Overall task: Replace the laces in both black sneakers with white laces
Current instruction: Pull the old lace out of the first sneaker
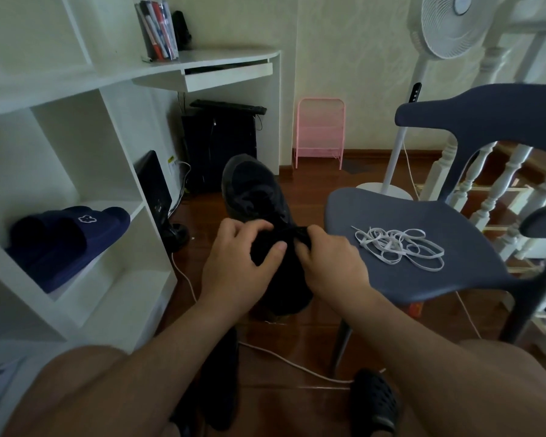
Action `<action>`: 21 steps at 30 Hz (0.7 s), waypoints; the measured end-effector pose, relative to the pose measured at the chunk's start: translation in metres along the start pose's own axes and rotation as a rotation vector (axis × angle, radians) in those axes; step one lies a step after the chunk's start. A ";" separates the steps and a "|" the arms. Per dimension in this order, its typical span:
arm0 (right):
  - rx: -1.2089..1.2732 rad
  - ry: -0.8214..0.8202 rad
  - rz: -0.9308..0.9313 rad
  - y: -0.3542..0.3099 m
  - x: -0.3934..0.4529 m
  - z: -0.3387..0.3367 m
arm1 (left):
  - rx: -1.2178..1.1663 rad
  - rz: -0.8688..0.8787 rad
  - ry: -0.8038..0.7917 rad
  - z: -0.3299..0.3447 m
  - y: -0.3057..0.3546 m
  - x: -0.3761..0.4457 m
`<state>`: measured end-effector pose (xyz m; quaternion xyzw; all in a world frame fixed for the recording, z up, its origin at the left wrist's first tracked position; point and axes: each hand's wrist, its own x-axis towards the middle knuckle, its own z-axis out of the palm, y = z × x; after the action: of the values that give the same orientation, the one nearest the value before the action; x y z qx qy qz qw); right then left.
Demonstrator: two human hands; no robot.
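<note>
The left hand (240,260) and right hand (328,263), knuckles up and fingers curled, both grip the black sneaker (259,209) at its tongue, toe pointing to twelve o'clock. At three o'clock, white laces (401,246) lie tangled on the grey chair (423,279).

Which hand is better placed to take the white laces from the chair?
The right hand, probably: the white laces lie on the chair just beside it, while the left hand is across the sneaker.
</note>
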<state>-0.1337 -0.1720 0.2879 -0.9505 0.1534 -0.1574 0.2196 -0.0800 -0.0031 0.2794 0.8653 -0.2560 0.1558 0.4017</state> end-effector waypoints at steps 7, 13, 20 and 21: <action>-0.029 0.015 -0.032 0.008 0.001 0.005 | -0.441 -0.088 -0.003 0.008 -0.015 0.006; 0.090 0.121 -0.051 0.016 0.005 -0.002 | -1.107 -0.932 0.129 -0.005 -0.029 0.031; 0.159 0.256 -0.089 0.017 0.000 -0.011 | -0.845 -1.223 -0.008 -0.006 -0.080 0.036; 0.163 0.278 -0.100 0.017 -0.001 -0.013 | -0.809 -1.242 0.001 -0.004 -0.085 0.038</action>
<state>-0.1427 -0.1910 0.2907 -0.9050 0.1215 -0.3102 0.2647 -0.0011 0.0344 0.2476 0.6352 0.2434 -0.2060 0.7034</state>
